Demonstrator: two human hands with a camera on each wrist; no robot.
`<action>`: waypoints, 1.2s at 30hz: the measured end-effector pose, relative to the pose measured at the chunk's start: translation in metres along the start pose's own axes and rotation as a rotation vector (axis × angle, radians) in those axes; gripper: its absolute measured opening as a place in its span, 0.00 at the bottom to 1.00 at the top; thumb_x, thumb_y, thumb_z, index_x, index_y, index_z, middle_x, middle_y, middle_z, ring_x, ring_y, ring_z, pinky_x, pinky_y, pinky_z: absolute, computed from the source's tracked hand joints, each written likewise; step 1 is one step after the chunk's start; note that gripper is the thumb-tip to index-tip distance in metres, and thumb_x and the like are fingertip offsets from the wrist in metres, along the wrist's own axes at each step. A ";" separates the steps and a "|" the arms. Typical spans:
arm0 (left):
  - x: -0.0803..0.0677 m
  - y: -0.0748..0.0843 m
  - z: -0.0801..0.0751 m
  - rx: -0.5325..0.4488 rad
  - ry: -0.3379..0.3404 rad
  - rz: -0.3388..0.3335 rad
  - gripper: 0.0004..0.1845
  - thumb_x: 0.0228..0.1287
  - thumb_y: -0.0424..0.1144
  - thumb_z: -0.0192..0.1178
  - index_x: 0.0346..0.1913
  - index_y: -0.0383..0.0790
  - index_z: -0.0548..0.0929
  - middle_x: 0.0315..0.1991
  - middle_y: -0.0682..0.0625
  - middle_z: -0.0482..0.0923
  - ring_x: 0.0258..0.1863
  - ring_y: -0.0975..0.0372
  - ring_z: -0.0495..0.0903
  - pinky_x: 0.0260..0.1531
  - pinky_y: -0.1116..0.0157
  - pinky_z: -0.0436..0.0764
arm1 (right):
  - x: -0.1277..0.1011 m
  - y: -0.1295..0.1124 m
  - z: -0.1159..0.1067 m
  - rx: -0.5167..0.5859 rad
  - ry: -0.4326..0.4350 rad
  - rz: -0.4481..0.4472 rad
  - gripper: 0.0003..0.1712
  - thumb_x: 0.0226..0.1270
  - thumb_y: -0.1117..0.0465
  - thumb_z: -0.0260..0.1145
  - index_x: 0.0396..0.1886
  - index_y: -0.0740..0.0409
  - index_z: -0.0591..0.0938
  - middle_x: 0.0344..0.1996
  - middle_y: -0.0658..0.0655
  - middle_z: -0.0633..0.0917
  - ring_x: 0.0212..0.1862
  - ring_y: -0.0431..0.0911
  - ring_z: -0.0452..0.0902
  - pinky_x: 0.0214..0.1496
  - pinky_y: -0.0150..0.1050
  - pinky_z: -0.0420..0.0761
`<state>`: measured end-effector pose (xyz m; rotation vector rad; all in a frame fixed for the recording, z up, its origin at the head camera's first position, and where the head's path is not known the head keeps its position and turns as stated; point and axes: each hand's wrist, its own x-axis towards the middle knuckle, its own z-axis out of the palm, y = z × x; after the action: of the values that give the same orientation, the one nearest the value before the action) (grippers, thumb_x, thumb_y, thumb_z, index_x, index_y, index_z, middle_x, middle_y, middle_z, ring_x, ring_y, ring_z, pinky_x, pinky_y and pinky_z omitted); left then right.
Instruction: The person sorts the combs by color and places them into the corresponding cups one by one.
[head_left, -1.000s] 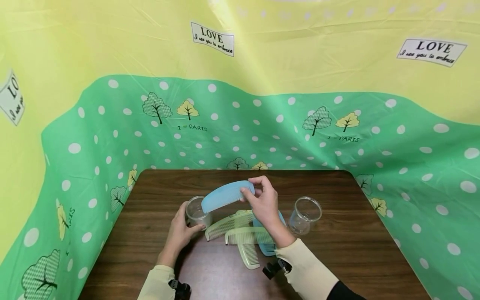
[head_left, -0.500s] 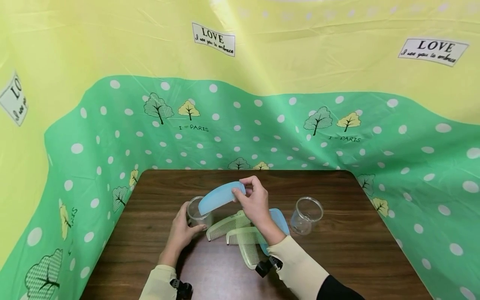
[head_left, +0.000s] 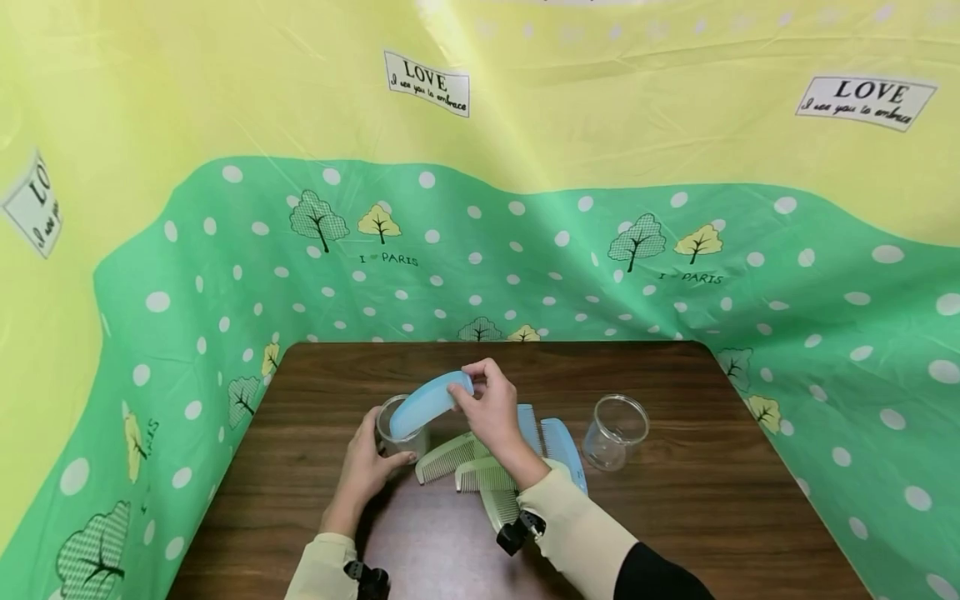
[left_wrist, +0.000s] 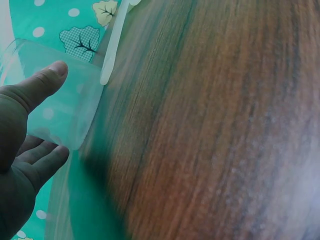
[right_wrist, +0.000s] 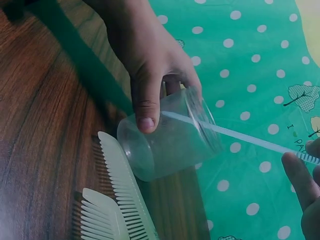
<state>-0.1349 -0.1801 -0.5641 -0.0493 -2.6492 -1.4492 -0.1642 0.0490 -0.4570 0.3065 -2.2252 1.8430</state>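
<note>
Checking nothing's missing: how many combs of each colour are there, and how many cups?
Blue combs: 3 (one held, two lying partly hidden)
Green combs: 3
Cups: 2
Total: 8

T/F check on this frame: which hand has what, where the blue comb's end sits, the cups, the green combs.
1. The left hand grips a clear plastic cup. True.
2. The right hand holds a green comb. False: it pinches a blue comb; the green combs lie on the wooden table.
3. The blue comb's far end sits at the mouth of the held cup. True; the right wrist view shows it crossing the rim.
4. Both clear cups are held. False: the second cup stands alone on the table, right of the hands.
5. More blue combs lie on the table by the right forearm. True.
</note>
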 end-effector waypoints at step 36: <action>0.001 -0.005 0.002 -0.079 0.010 0.007 0.53 0.47 0.37 0.84 0.75 0.40 0.62 0.68 0.37 0.72 0.67 0.43 0.74 0.62 0.47 0.83 | 0.010 0.017 0.036 -0.204 -0.055 0.044 0.18 0.63 0.60 0.78 0.50 0.57 0.84 0.36 0.54 0.85 0.34 0.41 0.82 0.27 0.30 0.87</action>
<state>-0.1367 -0.1809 -0.5689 -0.0579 -2.5800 -1.5472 -0.1805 0.0166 -0.4758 0.2749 -2.4512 1.6275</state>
